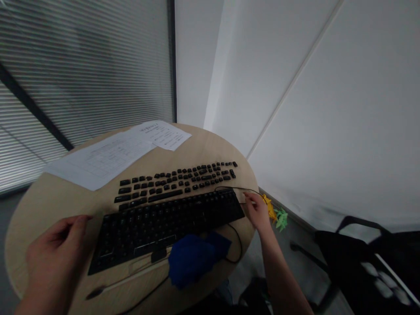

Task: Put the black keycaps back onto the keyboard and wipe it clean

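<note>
A black keyboard base (147, 227) lies on the round wooden table, keycaps removed from it. Behind it, loose black keycaps (166, 194) are laid out in rows. My left hand (59, 245) is just left of the base, thumb and fingers pinched together; anything between them is too small to name. Beyond the base's right end, my right hand (256, 210) is near the table edge, its fingertips also together, their contents unclear. In front of the base are a blue cloth (193, 260) and a thin brush-like tool (127, 280).
Printed papers (111, 157) cover the table's back left. A black cable (241, 245) loops by the right edge. Yellow (269, 209) and green (281, 218) objects are beyond that edge. A black chair (348, 258) stands at the right. Blinds and white walls border the table.
</note>
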